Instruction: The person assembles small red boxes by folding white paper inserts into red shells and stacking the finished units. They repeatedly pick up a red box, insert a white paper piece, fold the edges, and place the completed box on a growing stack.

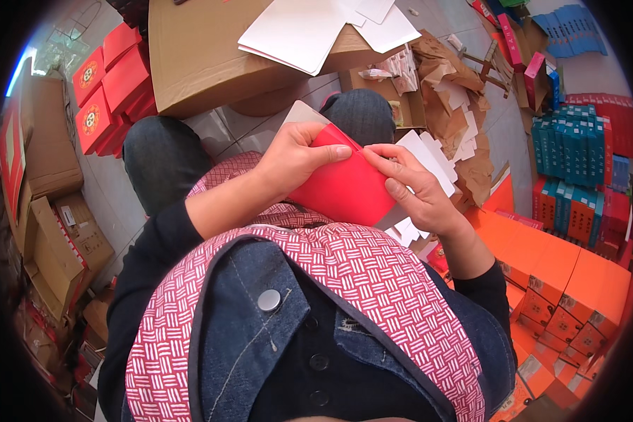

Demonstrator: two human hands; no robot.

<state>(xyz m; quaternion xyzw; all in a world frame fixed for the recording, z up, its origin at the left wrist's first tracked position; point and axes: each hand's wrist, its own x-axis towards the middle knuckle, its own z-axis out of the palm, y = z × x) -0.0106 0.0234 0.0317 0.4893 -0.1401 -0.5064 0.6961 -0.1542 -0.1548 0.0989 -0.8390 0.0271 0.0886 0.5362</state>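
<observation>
A flat red card sheet (344, 188), white on its back, lies over my lap. My left hand (295, 156) grips its upper left edge, thumb pressed on the red face near the top corner. My right hand (413, 188) holds the right side, fingers curled over the top edge close to the left thumb. Both hands meet at the sheet's top corner. White die-cut flaps (429, 160) of the sheet stick out behind my right hand.
A big brown carton (197, 63) with white sheets (295, 32) on top stands ahead of my knees. Red boxes (109, 88) are stacked at left, orange boxes (555, 281) at right, teal and red boxes (573, 151) farther right. Crumpled brown paper (450, 84) lies ahead right.
</observation>
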